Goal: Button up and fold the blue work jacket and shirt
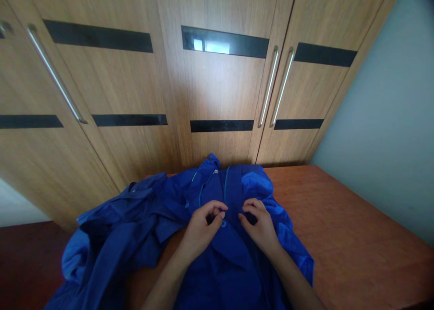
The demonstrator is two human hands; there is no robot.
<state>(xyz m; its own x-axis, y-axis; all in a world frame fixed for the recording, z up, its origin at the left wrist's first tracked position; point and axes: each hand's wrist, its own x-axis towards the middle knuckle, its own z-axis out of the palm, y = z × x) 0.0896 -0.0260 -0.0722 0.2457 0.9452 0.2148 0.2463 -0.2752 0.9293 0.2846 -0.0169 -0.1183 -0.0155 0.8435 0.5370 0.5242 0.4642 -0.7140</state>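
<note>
- Left hand (200, 228): loosely curled over the garment (213, 274), thumb and forefinger tips nearly meeting; no cloth seen between them
- Right hand (262, 228): curled likewise, slightly apart from the left, thumb and forefinger separated by a small gap; nothing seen in its grasp. Whether either hand touches the cloth beneath cannot be told
- Garment: spread unevenly over the table (339, 219), from the centre to the near left, its far edge close to the wardrobe (217, 88)
- Possible faults: with neither hand visibly gripping, the layers may slide or spring out of line; loose folds at the left could drag on the middle if pulled, and a bunched underlayer could leave ridges
- Cloth: mostly dark blue and matt, in soft, irregular folds; brighter, slightly glossy blue portions lie puckered at the right and bulge at the near left
- Details: thin teal piping (226, 183) runs near to far; a pale blue ring (223, 224), perhaps a button, lies beside the left fingertips
- Surroundings: reddish-brown table with a faint sheen; wood-grained wardrobe with glossy dark strips (222, 126) and slender metal handles (269, 86); smooth, pale wall (389, 133) at right
</note>
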